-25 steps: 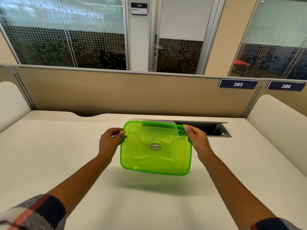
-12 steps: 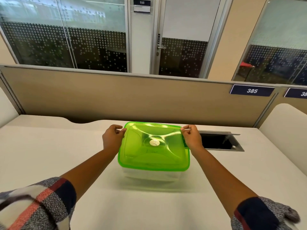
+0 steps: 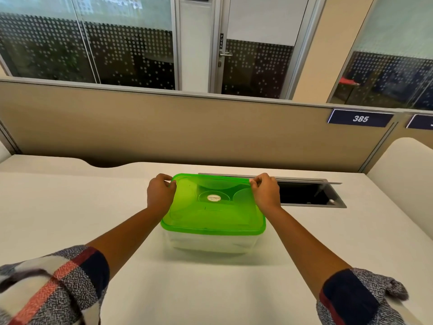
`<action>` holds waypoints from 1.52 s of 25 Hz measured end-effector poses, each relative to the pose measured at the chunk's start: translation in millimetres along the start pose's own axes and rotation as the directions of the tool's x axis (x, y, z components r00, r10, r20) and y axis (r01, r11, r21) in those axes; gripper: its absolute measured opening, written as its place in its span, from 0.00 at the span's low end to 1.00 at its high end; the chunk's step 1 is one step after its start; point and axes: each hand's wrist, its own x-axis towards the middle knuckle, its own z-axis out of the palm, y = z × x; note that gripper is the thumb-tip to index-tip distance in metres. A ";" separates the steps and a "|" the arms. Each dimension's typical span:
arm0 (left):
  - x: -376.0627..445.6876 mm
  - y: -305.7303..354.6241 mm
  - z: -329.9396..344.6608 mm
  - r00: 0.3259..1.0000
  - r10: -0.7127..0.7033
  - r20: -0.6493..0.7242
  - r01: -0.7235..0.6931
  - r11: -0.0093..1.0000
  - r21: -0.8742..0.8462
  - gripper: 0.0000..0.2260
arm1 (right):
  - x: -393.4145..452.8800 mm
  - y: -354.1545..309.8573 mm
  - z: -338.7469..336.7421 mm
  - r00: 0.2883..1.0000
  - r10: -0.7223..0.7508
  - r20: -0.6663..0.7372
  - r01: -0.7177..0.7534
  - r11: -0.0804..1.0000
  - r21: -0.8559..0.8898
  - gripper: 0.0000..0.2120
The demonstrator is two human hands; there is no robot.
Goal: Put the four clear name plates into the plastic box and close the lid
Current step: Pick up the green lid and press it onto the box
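A clear plastic box [image 3: 210, 242] stands on the white desk in front of me. A translucent green lid [image 3: 210, 214] with a round label at its middle lies flat on top of the box. My left hand [image 3: 160, 195] grips the lid's far left corner. My right hand [image 3: 266, 193] grips its far right corner. The name plates cannot be made out through the lid and the cloudy wall.
An open cable hatch [image 3: 309, 195] is sunk into the desk just right of my right hand. A beige partition [image 3: 187, 127] with a number tag 385 [image 3: 360, 118] runs along the desk's far edge. A white side panel [image 3: 407, 174] stands at the right.
The green lid was held up tilted toward me, then lowered onto the box. It now lies flat on the rim, with both hands still at its far corners.
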 end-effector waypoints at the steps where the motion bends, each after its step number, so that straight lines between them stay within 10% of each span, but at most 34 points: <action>1: 0.5 -0.7 0.1 1.000 0.004 0.001 -0.004 1.000 0.006 0.10 | 0.7 1.7 0.8 1.000 0.009 0.011 -0.009 1.000 0.000 0.12; 18: 16.6 -3.8 10.4 0.942 -0.193 0.274 0.121 0.958 0.260 0.29 | 7.5 20.2 14.3 0.906 0.271 0.325 -0.258 0.962 -0.085 0.31; 31: 20.4 -6.8 10.4 0.870 -0.338 0.358 0.363 0.932 -0.004 0.30 | 12.2 21.2 13.5 0.896 0.262 0.359 -0.269 0.963 -0.031 0.30; 38: 21.1 -3.5 13.7 0.986 -0.079 0.148 0.024 0.938 0.346 0.25 | 11.7 24.4 13.9 0.921 0.208 0.329 -0.203 0.978 -0.048 0.30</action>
